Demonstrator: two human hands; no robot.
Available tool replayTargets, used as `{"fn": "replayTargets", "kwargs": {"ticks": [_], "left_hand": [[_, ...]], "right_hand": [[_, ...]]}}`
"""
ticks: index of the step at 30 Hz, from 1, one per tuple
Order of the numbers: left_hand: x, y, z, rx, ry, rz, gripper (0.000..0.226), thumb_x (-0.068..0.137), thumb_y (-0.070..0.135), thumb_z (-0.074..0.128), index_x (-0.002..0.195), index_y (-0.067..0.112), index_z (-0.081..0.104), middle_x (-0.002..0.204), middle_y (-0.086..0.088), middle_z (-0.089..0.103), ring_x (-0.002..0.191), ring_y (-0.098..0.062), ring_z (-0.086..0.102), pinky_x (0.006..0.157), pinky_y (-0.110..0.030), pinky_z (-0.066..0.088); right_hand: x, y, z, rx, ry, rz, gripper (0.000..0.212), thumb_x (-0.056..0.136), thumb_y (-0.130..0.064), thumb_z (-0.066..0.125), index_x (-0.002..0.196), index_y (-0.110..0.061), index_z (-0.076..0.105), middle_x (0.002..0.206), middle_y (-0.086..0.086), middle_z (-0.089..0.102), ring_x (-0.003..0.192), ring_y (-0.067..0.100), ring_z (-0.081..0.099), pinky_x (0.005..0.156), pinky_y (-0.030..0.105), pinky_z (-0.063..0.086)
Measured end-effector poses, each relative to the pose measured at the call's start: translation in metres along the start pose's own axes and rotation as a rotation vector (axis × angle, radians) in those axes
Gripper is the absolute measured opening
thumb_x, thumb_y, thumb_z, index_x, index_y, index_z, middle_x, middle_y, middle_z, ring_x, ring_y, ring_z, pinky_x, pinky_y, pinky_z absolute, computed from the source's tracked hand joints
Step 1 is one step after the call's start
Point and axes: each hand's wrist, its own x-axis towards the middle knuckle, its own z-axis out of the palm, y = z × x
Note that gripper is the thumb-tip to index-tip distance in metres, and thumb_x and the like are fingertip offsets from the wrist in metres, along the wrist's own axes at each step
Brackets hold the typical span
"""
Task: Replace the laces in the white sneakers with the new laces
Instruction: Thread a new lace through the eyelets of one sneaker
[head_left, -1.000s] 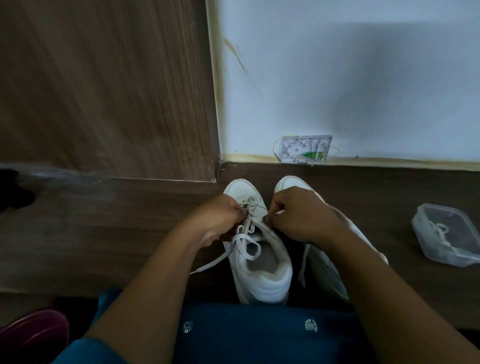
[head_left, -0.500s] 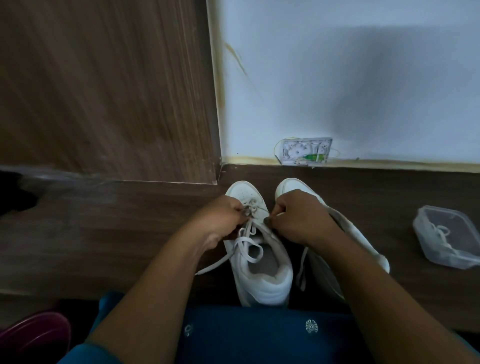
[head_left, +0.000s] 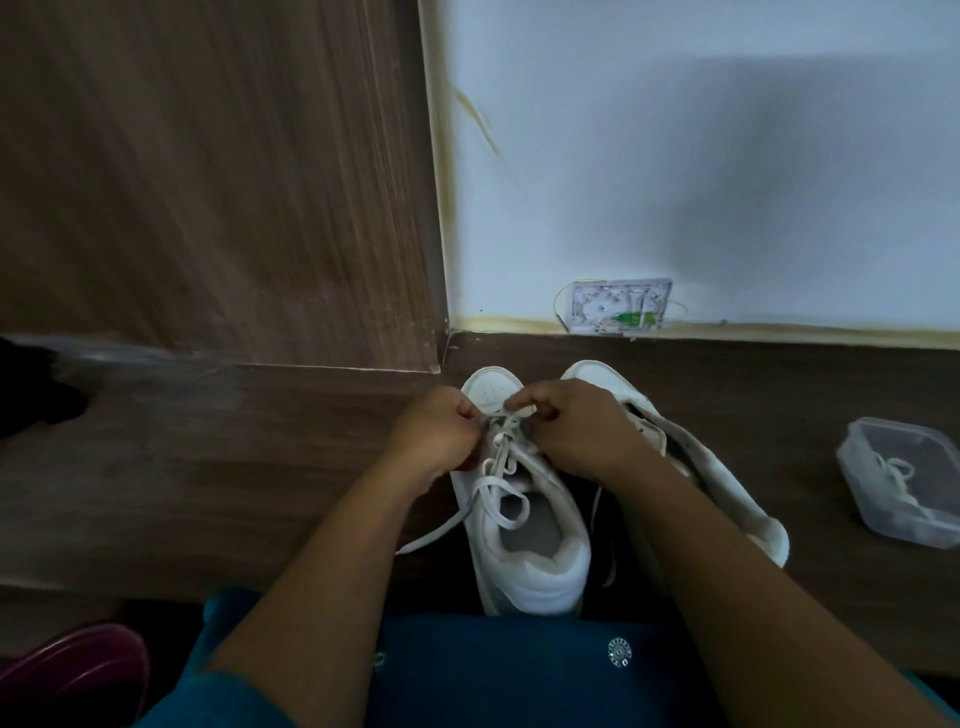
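Two white sneakers stand side by side on the dark wood floor, toes toward the wall. The left sneaker (head_left: 524, 551) carries a white lace (head_left: 498, 499), loose over the tongue, with one end trailing left on the floor. My left hand (head_left: 434, 436) pinches the lace at the lower eyelets near the toe. My right hand (head_left: 576, 431) pinches the same lace from the other side. The right sneaker (head_left: 727, 483) leans outward, partly hidden by my right forearm.
A clear plastic container (head_left: 904, 483) with a coiled white lace inside sits on the floor at the right. A wooden panel (head_left: 208, 182) and a white wall with an open socket box (head_left: 618, 306) stand close behind. A maroon object (head_left: 72, 675) lies bottom left.
Both hands have shifted forward toward the toe of the left sneaker and closer together, still pinching the lace. The right sneaker is more exposed.
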Motion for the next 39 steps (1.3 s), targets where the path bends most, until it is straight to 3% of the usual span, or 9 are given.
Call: {"fn": "replayTargets", "kwargs": {"ticks": [3,6,9,14,20,25,31,36,39], "left_hand": [[0.003,-0.001,0.003,0.076,0.057,0.024,0.02,0.09,0.013,0.058,0.076,0.004,0.069,0.076,-0.017,0.071,0.065,-0.024,0.063,0.061,-0.031,0.048],[0.008,-0.005,0.002,0.075,0.032,0.009,0.024,0.09,0.012,0.059,0.067,0.013,0.066,0.072,-0.012,0.068,0.064,-0.02,0.059,0.063,-0.03,0.046],[0.011,-0.007,0.004,0.076,0.023,-0.004,0.025,0.089,0.009,0.058,0.065,0.017,0.063,0.073,-0.009,0.068,0.066,-0.019,0.059,0.064,-0.031,0.047],[0.015,-0.009,0.006,0.06,0.027,0.006,0.022,0.088,0.01,0.061,0.066,0.016,0.063,0.075,-0.011,0.069,0.069,-0.022,0.06,0.066,-0.034,0.049],[0.013,-0.008,0.005,0.084,0.019,0.015,0.024,0.088,0.008,0.058,0.066,0.017,0.063,0.076,-0.009,0.069,0.072,-0.023,0.063,0.069,-0.036,0.052],[0.007,-0.004,0.0,0.074,-0.038,0.032,0.022,0.087,0.003,0.055,0.07,0.014,0.065,0.078,-0.01,0.068,0.076,-0.024,0.063,0.073,-0.04,0.053],[-0.009,-0.003,-0.014,-0.047,-0.263,0.081,0.028,0.085,-0.009,0.054,0.072,0.014,0.062,0.07,-0.004,0.062,0.064,-0.011,0.056,0.058,-0.021,0.044],[-0.01,-0.006,-0.015,-0.157,-0.266,0.098,0.022,0.088,-0.008,0.055,0.073,0.009,0.06,0.059,0.001,0.058,0.041,0.004,0.051,0.04,-0.009,0.037],[-0.01,-0.005,-0.011,-0.139,-0.233,0.119,0.024,0.087,-0.007,0.057,0.071,0.01,0.061,0.06,-0.002,0.059,0.047,-0.001,0.053,0.043,-0.011,0.039]], "right_hand": [[0.004,0.0,0.005,-0.069,0.015,-0.017,0.013,0.082,-0.012,0.062,0.081,-0.022,0.071,0.092,0.001,0.071,0.09,0.017,0.064,0.072,0.02,0.041],[0.005,-0.001,0.009,-0.149,0.05,-0.037,0.021,0.084,-0.012,0.059,0.069,-0.026,0.053,0.091,0.006,0.069,0.09,0.023,0.061,0.072,0.026,0.041],[0.006,-0.003,0.009,-0.231,0.038,-0.075,0.014,0.086,-0.009,0.051,0.078,-0.02,0.05,0.096,0.011,0.066,0.092,0.027,0.059,0.07,0.028,0.038],[0.007,-0.002,0.002,-0.197,-0.017,-0.067,0.016,0.086,-0.006,0.052,0.094,-0.006,0.065,0.101,0.011,0.066,0.098,0.025,0.059,0.077,0.026,0.039],[0.005,0.001,0.002,-0.087,-0.003,-0.037,0.015,0.082,-0.003,0.059,0.077,-0.016,0.066,0.077,-0.003,0.061,0.078,0.013,0.056,0.057,0.013,0.036],[0.007,-0.001,0.004,-0.115,0.01,-0.022,0.015,0.084,-0.003,0.056,0.09,-0.008,0.069,0.097,0.008,0.067,0.093,0.021,0.06,0.071,0.02,0.038],[0.007,0.0,-0.003,-0.024,-0.015,-0.023,0.012,0.082,-0.009,0.064,0.09,-0.016,0.068,0.088,-0.004,0.065,0.086,0.013,0.06,0.06,0.015,0.037],[-0.006,-0.002,-0.017,0.035,-0.11,-0.061,0.005,0.077,-0.014,0.071,0.08,-0.017,0.07,0.07,-0.013,0.059,0.068,0.002,0.055,0.058,0.007,0.038],[-0.012,-0.001,-0.018,0.068,-0.167,-0.057,0.011,0.075,-0.01,0.072,0.083,-0.016,0.074,0.079,-0.004,0.07,0.076,0.008,0.064,0.074,0.02,0.052]]}}
